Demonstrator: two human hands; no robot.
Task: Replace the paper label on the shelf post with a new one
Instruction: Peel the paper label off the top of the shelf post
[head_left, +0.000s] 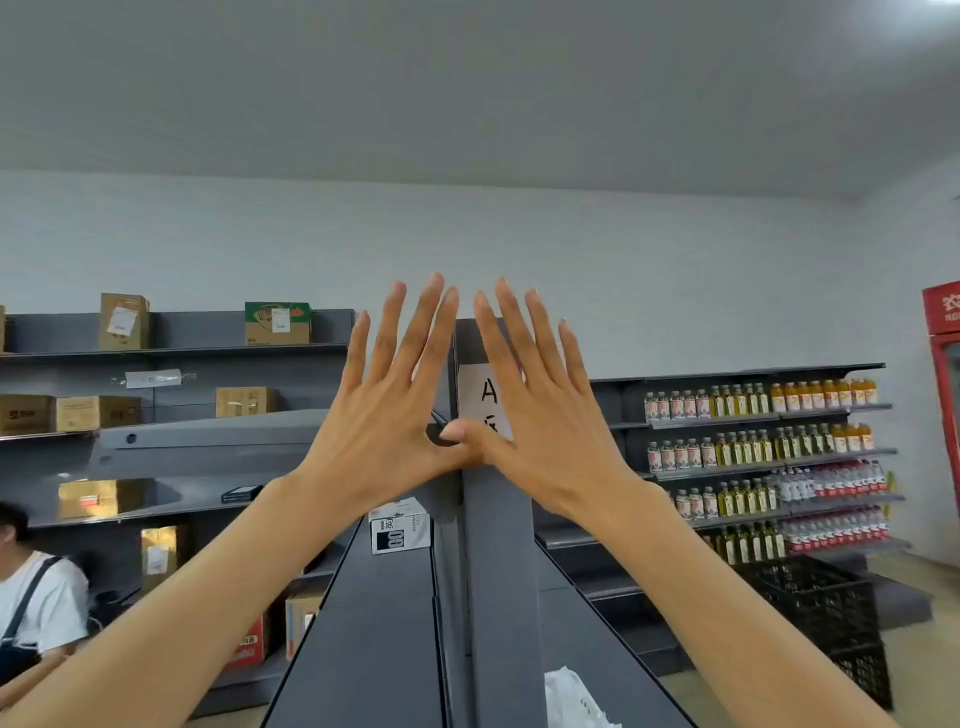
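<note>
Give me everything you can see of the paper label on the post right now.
The paper label is a white sheet stuck flat and upright on the grey shelf post, near its top. A handwritten black "A" shows, with a second mark below, partly hidden. The right hand overlaps its right edge; contact is unclear.

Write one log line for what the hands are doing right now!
left hand: open, empty | right hand: open, partly covering paper label | label: on shelf post

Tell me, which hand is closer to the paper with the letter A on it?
Right. The right hand overlaps the paper label on the shelf post, covering its right edge. The left hand is spread open just to the left of the post, apart from the label.
</note>
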